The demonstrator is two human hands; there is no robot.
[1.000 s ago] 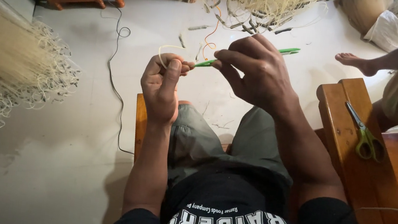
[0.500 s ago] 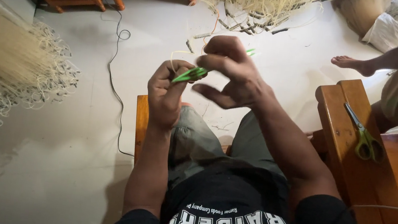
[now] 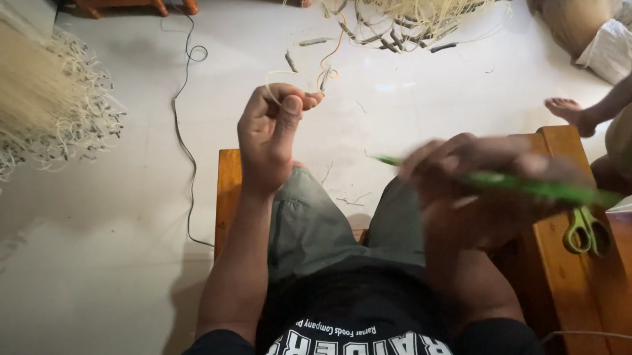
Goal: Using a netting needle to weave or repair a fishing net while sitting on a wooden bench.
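Observation:
My left hand is raised above my left knee, fingers closed on a thin pale strand that loops over the fingertips. Blurred by motion, my right hand sits over my right thigh and grips a long green stick-like tool, which lies level and points left and right. The two hands are apart. I sit on a low wooden stool, in grey shorts and a black shirt.
Green-handled scissors lie on a wooden bench to my right. Piles of pale strands lie at left and top. A thin cable runs across the floor. Another person's bare foot stands at upper right.
My hands were together at the strand. The right hand has now swung away to the right with the green tool, while the left hand has stayed up holding the strand.

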